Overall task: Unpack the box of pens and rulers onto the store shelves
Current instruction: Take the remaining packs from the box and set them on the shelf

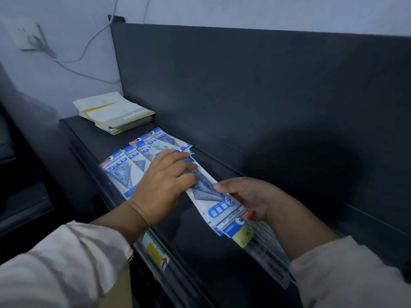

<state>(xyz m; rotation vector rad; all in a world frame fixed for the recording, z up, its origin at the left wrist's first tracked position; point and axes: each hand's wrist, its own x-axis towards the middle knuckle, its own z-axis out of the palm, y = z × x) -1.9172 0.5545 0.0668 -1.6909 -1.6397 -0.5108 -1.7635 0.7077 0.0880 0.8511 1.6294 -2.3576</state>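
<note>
Several blue-and-white ruler set packs (124, 167) lie fanned in a row on the dark shelf (200, 236). My right hand (251, 196) grips a stack of the same packs (222, 207) just above the shelf, with a yellow-tagged clear ruler pack (262, 243) underneath. My left hand (164, 183) lies across the far end of the held stack and the nearest laid pack, fingers curled over the top pack. The box is out of view.
A pile of white and yellow booklets (115, 114) sits at the shelf's far left end. The dark back panel (266, 96) rises behind the shelf. A price label strip (155, 252) runs along the front edge. A wall socket with cable (29, 36) is upper left.
</note>
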